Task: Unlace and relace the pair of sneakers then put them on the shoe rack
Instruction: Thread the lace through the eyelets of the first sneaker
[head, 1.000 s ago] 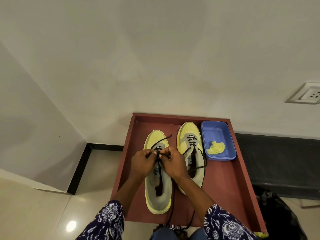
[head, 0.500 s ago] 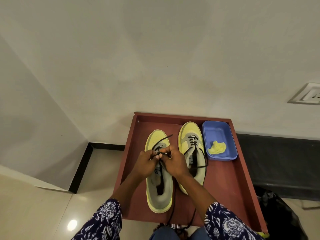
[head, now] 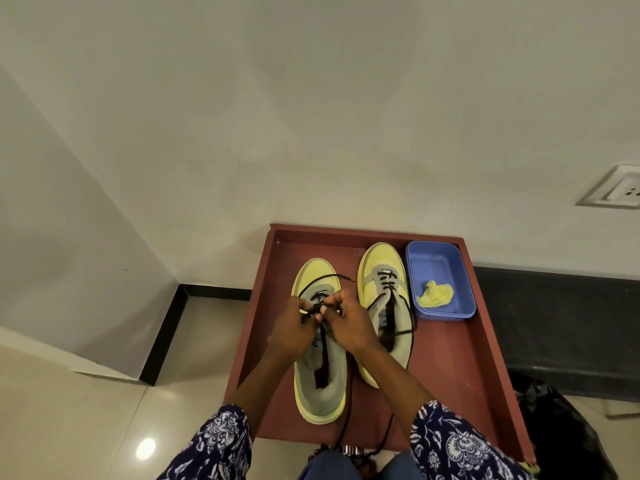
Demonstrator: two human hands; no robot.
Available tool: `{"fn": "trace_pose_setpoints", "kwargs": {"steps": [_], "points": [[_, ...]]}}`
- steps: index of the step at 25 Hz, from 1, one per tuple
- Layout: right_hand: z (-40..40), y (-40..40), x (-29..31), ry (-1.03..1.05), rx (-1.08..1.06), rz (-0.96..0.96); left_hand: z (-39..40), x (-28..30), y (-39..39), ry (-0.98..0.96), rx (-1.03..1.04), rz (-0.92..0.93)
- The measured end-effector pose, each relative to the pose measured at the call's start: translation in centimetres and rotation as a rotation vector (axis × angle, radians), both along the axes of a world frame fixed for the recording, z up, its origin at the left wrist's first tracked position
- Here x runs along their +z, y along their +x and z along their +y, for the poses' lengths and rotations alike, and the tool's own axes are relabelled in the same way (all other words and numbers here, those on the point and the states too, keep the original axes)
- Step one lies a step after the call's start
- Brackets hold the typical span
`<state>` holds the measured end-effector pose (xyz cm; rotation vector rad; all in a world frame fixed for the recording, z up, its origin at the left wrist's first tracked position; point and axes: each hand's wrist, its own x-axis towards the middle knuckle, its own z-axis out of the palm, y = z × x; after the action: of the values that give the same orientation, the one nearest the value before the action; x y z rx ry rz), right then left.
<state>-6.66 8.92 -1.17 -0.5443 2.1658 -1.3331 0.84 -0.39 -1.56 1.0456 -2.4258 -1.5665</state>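
Both hands meet over the front of the left sneaker (head: 320, 358), a yellow and grey shoe that lies flat on the reddish-brown tray (head: 460, 362) with its toe pointing away from the person. The left hand (head: 292, 332) has its fingers curled in and pinches the black lace (head: 322, 279) at the lowest eyelets; the right hand (head: 349, 325) sits just beside it, thumb and fingertips closed on the same lace, so the two sets of knuckles nearly touch. Beyond the hands, the lace arcs in a loose loop over the yellow toe cap, and another length runs down from under the right palm, past the shoe's heel and off the tray's near edge. The shoe's tongue and open collar show below the wrists, unlaced along that stretch. Just to the right of the right hand stands the right sneaker (head: 381, 271), parallel to the first and close beside it, with a few crossings of black lace near its toe and slack ends draped over its far side. Farther right of that, touching or nearly touching it, a blue plastic tub (head: 450, 258) sits in the tray's far right corner and holds a crumpled yellow cloth (head: 435, 294). Floral navy sleeves (head: 460, 448) cover both forearms near the bottom edge. A white wall socket (head: 620, 192) is set in the wall well off to the right.
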Motion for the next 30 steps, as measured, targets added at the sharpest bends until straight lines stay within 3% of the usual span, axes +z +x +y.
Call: {"fn": "trace_pose_setpoints", "kwargs": {"steps": [7, 19, 26, 28, 30], "points": [[-0.4, -0.5, -0.7, -0.008, 0.014, -0.15, 1.5, 0.2, 0.2, 0.109, 0.337, 0.052], [-0.4, -0.4, 0.0, -0.071, -0.008, -0.299, 1.6, 0.8, -0.5, 0.063, 0.344, -0.116], [-0.4, -0.2, 0.0, -0.086, -0.012, -0.312, 1.1, 2.1, -0.5, 0.567, 0.548, -0.004], [-0.1, -0.3, 0.1, -0.073, -0.013, -0.262, 1.0, 2.3, -0.3, 0.532, 0.496, 0.009], [0.3, -0.5, 0.2, -0.062, -0.013, -0.213, 0.8, 2.2, 0.0, 0.381, 0.398, 0.014]]}}
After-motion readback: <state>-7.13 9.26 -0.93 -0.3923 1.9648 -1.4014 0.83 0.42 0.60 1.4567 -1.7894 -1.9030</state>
